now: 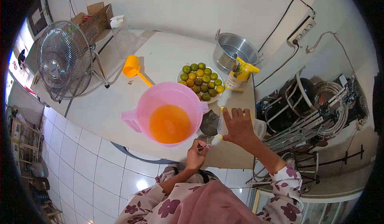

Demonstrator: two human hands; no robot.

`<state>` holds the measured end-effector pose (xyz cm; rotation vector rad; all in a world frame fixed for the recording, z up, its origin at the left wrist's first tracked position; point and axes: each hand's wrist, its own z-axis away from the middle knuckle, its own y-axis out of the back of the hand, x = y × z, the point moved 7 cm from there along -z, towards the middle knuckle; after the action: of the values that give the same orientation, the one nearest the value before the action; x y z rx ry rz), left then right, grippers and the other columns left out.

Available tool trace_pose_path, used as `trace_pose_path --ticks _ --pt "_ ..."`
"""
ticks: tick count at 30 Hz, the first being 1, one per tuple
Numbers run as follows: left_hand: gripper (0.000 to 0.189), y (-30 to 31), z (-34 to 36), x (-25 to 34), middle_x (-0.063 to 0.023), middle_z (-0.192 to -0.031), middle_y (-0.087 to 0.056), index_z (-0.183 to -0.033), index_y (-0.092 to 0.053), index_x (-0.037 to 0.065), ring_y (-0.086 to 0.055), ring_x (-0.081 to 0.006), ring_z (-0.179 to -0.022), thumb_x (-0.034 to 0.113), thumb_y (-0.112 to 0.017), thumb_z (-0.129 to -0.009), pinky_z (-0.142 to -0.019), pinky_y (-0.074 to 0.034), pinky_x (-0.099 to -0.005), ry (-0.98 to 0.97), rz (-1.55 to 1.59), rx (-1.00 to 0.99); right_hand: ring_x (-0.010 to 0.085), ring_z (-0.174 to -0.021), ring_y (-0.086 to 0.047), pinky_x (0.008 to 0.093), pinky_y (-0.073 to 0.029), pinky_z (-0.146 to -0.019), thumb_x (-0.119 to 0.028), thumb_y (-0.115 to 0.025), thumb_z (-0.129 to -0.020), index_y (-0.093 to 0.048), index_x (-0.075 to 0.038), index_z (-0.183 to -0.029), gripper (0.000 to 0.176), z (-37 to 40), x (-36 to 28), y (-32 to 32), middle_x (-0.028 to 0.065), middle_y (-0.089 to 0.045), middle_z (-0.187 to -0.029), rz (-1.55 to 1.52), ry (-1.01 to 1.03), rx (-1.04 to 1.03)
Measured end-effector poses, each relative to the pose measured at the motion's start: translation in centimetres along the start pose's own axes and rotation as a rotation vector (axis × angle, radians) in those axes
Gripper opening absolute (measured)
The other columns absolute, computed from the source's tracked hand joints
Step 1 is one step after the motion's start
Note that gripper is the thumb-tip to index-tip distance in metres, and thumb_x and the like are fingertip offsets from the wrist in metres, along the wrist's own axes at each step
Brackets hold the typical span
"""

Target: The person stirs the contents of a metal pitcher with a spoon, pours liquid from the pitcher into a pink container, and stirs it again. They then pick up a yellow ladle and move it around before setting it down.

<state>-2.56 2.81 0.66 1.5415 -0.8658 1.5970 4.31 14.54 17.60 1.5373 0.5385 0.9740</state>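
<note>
My left hand (197,154) is closed round the short handle of a small grey strainer (209,125), whose bowl sits beside the rim of a pink plastic pitcher (138,118). Orange liquid (170,124) fills the lower part of that pitcher. My right hand (239,127) grips a clear plastic container (260,129), tipped on its side with its mouth toward the strainer. My palm and fingers hide much of the container, so its contents cannot be made out. Yellow bits show near its mouth.
A plate of green and yellow citrus fruit (202,80) lies beyond the pitcher, next to a yellow pouch (241,75) and a metal pot (236,50). To the left are an orange dipper (132,67), a clear jug (122,38) and a fan (64,60). Metal racks (308,116) stand at right.
</note>
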Motion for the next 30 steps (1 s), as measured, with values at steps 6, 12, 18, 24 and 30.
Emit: trace_pose_path --ticks 6,12,18,24,30 --pt "0.023 0.0 0.0 -0.5 -0.0112 -0.082 -0.062 -0.093 -0.050 0.001 -0.065 -0.0207 -0.079 0.012 -0.067 -0.084 -0.071 -0.050 -0.0312 0.041 -0.007 -0.017 0.0287 -0.099 -0.050 0.0481 -0.035 -0.088 -0.035 -0.081 -0.052 -0.043 -0.003 -0.126 0.089 -0.5 -0.7 0.1 0.0157 -0.054 -0.104 0.051 0.038 -0.008" --pt "0.023 0.1 0.0 0.1 -0.0109 -0.083 -0.062 -0.094 -0.050 0.001 -0.065 -0.0204 -0.079 0.013 -0.068 -0.084 -0.070 -0.050 -0.0312 -0.007 -0.016 -0.015 0.0274 -0.099 -0.050 0.0468 -0.033 -0.088 -0.034 -0.080 -0.053 -0.045 -0.005 -0.125 0.085 -0.8 -1.6 0.2 0.0143 -0.054 -0.102 0.104 0.083 0.054" --pt "0.023 0.1 0.0 0.3 -0.0116 -0.083 -0.062 -0.093 -0.050 0.001 -0.065 -0.0206 -0.079 0.013 -0.068 -0.084 -0.071 -0.051 -0.0317 0.039 -0.008 -0.019 0.0302 -0.101 -0.049 0.0497 -0.033 -0.089 -0.022 -0.072 -0.062 -0.046 -0.004 -0.123 0.069 -1.3 -2.5 0.2 0.0161 -0.054 -0.103 0.092 0.119 0.044" --pt "0.022 0.1 -0.2 0.4 -0.0119 -0.082 -0.062 -0.092 -0.050 0.000 -0.065 -0.0210 -0.078 0.010 -0.067 -0.084 -0.072 -0.051 -0.0317 0.043 -0.046 -0.042 0.0302 -0.101 -0.049 0.0505 -0.032 -0.090 -0.021 -0.069 -0.065 -0.047 -0.005 -0.123 0.063 -1.1 -2.7 -0.3 0.0158 -0.053 -0.101 0.125 0.137 0.118" --pt "0.025 0.1 -0.3 0.0 -0.0078 -0.083 -0.061 -0.092 -0.049 0.003 -0.060 -0.0147 -0.079 0.015 -0.068 -0.085 -0.074 -0.049 -0.0296 0.048 0.021 -0.059 0.0300 -0.102 -0.049 0.0489 -0.033 -0.091 -0.032 -0.080 -0.054 -0.044 -0.006 -0.126 0.084 0.2 -1.1 2.0 0.0156 -0.053 -0.101 -0.040 0.013 0.122"
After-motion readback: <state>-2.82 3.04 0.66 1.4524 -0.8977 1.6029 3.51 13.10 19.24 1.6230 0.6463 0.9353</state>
